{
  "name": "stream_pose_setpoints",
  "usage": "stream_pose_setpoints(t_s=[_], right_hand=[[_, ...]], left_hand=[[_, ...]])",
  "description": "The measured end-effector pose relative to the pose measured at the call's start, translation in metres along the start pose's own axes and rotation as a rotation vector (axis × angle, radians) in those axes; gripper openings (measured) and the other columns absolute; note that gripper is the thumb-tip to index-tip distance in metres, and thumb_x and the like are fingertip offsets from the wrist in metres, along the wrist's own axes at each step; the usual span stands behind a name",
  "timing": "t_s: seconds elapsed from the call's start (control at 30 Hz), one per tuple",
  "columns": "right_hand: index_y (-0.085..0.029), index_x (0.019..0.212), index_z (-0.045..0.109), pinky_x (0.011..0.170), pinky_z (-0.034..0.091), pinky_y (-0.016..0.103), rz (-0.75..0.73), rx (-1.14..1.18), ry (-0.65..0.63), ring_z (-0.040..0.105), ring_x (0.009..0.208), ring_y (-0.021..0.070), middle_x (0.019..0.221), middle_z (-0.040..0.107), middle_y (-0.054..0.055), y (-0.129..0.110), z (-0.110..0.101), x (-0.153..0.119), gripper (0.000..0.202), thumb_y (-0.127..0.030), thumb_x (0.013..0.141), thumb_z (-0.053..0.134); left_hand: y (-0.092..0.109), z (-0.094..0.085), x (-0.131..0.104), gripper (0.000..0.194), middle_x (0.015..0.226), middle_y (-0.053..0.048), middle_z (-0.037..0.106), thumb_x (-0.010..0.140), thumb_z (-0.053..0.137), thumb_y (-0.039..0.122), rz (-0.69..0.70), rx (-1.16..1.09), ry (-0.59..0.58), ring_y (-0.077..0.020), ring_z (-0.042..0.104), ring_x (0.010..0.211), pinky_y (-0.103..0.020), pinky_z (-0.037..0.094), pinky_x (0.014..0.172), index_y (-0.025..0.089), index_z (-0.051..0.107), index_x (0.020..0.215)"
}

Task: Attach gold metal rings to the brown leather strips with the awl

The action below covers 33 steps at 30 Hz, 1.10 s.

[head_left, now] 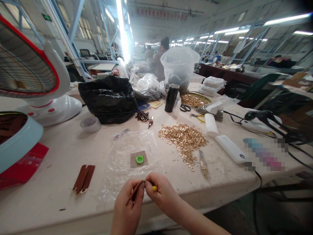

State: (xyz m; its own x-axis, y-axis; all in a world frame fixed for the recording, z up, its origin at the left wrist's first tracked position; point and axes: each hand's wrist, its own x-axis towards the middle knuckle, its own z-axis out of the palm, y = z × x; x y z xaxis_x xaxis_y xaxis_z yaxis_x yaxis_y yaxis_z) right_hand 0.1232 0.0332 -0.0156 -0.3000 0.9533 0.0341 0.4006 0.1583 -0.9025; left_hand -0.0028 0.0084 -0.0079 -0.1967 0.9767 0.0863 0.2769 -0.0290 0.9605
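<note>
A narrow brown leather strap (133, 194) is pinched between the thumb and fingers of my left hand (128, 204). My right hand (162, 194) is closed too, its fingertips meeting the strap's upper end. From its grip pokes the round yellow end of a slim tool (154, 188); the rest is hidden by the fingers. Just beyond my hands, a green round piece (139, 159) sits on a small grey-brown square (133, 160) over a clear plastic sheet (110, 169). On the left lie brown leather straps with gold rings (84, 178). Gold-coloured metal rings (183, 138) are heaped to the right.
A black plastic bag (107, 101), a white tub (90, 124) and a fan (51, 81) stand left. A black cylinder (171, 98), scissors (185, 107), yellow-handled pliers (199, 117) and a white roll (210, 125) are at the back right. A knife-like tool (202, 164) lies near the rings.
</note>
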Motion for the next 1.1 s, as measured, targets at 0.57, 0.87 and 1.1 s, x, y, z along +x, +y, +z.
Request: stream_pose_setpoints(t_s=[0.57, 0.87, 1.1], right_hand=[[-0.017, 0.073, 0.06, 0.06, 0.043, 0.022, -0.375, 0.026, -0.167, 0.054, 0.066, 0.0131, 0.072, 0.056, 0.004, -0.001, -0.025, 0.004, 0.011, -0.017, 0.082, 0.053], [-0.02, 0.088, 0.054, 0.059, 0.039, 0.024, 0.031, 0.022, -0.196, 0.053, 0.066, 0.014, 0.075, 0.058, -0.001, -0.006, -0.025, 0.001, 0.015, -0.015, 0.075, 0.058], [-0.018, 0.079, 0.05, 0.06, 0.038, 0.024, -0.043, 0.217, -0.092, 0.048, 0.066, 0.0133, 0.072, 0.052, -0.001, 0.001, -0.016, 0.0, 0.002, -0.02, 0.079, 0.052]], left_hand=[[0.005, -0.012, 0.005, 0.033, 0.048, 0.008, 0.041, 0.069, 0.059, 0.049, -0.466, -0.263, -0.366, -0.004, 0.024, 0.038, -0.018, 0.015, 0.038, 0.017, 0.049, 0.065], [0.009, -0.016, 0.003, 0.017, 0.068, -0.004, 0.059, 0.08, 0.045, 0.031, -0.074, 0.144, -0.44, -0.0206, 0.054, 0.067, -0.029, 0.04, 0.063, 0.02, 0.057, 0.075], [0.004, -0.005, 0.003, 0.017, 0.059, 0.002, 0.051, 0.075, 0.054, 0.036, -0.184, -0.003, -0.378, -0.0141, 0.046, 0.052, -0.024, 0.036, 0.05, 0.019, 0.055, 0.072]])
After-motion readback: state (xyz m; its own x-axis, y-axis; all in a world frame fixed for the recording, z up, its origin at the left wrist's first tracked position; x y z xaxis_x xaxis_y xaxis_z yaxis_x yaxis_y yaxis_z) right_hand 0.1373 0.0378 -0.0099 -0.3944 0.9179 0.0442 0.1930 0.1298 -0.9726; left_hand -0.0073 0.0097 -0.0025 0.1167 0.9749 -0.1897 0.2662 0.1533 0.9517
